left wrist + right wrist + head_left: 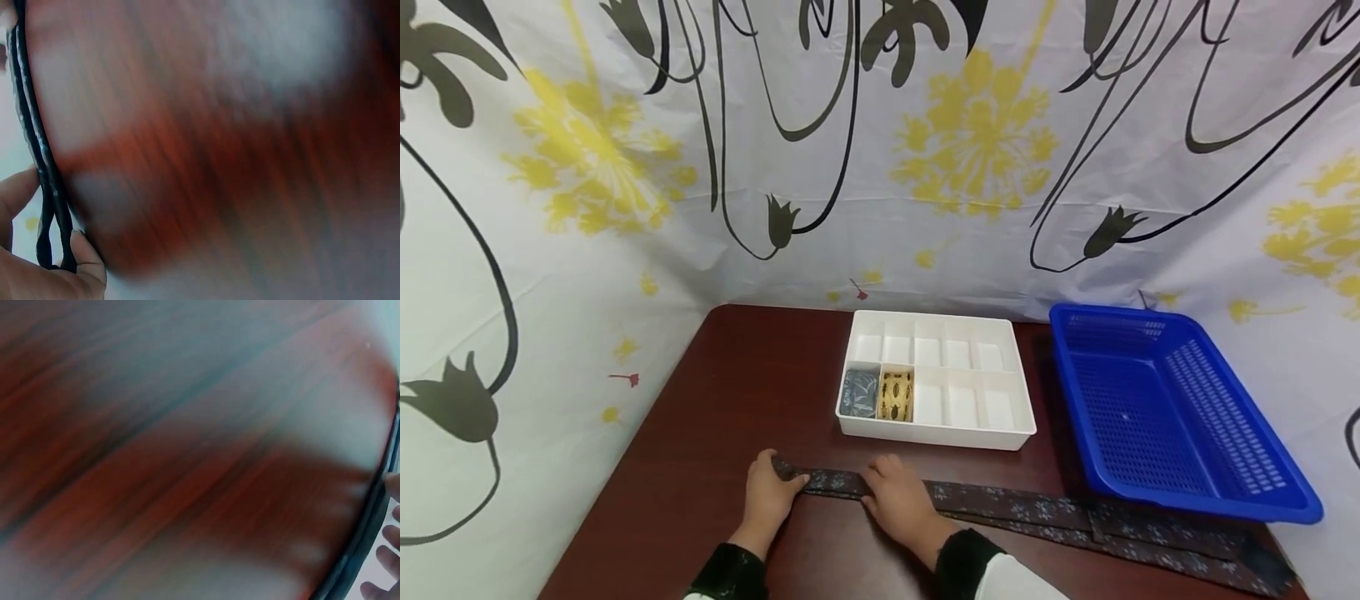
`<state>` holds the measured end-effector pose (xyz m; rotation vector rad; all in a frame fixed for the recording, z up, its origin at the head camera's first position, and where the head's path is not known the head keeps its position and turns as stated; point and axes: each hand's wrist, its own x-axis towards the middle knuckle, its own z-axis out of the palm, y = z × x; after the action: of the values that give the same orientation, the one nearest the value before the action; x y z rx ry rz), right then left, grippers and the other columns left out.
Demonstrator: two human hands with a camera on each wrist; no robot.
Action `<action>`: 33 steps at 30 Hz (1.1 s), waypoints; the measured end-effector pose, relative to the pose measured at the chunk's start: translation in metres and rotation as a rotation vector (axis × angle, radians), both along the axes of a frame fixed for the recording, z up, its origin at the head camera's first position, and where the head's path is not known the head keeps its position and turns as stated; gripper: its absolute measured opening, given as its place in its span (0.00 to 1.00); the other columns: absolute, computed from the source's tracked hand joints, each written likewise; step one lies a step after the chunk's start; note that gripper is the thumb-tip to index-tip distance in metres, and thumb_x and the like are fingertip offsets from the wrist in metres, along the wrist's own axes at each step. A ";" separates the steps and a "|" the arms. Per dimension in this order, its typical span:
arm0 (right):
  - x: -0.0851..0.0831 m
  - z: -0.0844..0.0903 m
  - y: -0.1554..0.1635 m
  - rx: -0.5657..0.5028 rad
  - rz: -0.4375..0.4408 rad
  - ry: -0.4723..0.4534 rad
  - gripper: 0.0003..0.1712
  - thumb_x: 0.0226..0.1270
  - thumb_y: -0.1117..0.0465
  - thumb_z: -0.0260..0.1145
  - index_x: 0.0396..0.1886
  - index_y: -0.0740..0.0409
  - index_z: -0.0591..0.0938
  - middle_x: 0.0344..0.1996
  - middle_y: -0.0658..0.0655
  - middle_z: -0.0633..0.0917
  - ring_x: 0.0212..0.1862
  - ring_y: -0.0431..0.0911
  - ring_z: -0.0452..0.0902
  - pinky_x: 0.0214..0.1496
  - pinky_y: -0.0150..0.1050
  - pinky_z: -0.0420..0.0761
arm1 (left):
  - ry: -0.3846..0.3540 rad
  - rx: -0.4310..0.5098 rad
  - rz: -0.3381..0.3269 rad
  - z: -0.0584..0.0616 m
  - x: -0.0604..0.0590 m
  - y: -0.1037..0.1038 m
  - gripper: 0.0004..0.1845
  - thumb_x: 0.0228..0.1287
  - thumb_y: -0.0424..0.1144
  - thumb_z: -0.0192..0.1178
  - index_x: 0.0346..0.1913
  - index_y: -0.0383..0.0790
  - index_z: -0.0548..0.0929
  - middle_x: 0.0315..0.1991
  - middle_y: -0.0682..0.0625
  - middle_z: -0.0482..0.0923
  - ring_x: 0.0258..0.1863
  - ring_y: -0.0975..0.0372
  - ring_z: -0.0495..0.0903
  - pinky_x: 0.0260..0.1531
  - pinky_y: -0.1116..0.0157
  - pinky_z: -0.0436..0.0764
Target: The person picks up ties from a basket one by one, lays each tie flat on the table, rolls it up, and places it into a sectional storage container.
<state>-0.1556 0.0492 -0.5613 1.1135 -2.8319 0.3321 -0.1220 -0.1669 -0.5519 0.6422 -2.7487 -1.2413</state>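
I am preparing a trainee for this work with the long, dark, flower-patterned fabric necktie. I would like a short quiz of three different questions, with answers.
1. Which part of the dark necktie does the left hand hold: (a) its folded left end, (b) its middle, (c) its right end?
2. True or false: the blue, perforated plastic basket stands to the right of the white, rectangular plastic tray.
3. How many of the tray's compartments hold something?

Key:
1. a
2. True
3. Two, at the left of the row nearer the person

Left grip (pixel 767 497) and right grip (pixel 901 502) (side by side) pinch.
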 end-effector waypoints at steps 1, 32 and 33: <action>0.001 -0.001 -0.004 0.002 0.025 0.024 0.20 0.64 0.53 0.66 0.54 0.56 0.82 0.46 0.51 0.78 0.50 0.45 0.72 0.51 0.39 0.76 | 0.007 0.003 0.005 -0.001 0.000 0.002 0.39 0.55 0.33 0.69 0.64 0.21 0.61 0.57 0.22 0.64 0.58 0.33 0.67 0.54 0.41 0.71; -0.004 0.007 -0.045 -0.327 0.020 -0.271 0.11 0.65 0.67 0.61 0.44 0.61 0.85 0.41 0.55 0.85 0.48 0.49 0.79 0.53 0.42 0.78 | 0.220 -0.359 -0.327 -0.006 0.001 0.015 0.21 0.52 0.21 0.65 0.50 0.32 0.77 0.47 0.41 0.77 0.50 0.49 0.75 0.47 0.53 0.78; -0.005 0.006 -0.045 -0.354 0.007 -0.294 0.11 0.66 0.66 0.61 0.45 0.61 0.85 0.41 0.55 0.86 0.48 0.49 0.79 0.53 0.43 0.77 | 0.229 -0.384 -0.346 -0.007 0.001 0.015 0.20 0.52 0.21 0.65 0.50 0.33 0.78 0.47 0.42 0.77 0.50 0.50 0.75 0.46 0.54 0.78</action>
<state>-0.1601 0.0039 -0.5554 1.0724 -2.8403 1.0295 -0.1208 -0.1520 -0.5586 -0.0092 -2.8519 -0.7272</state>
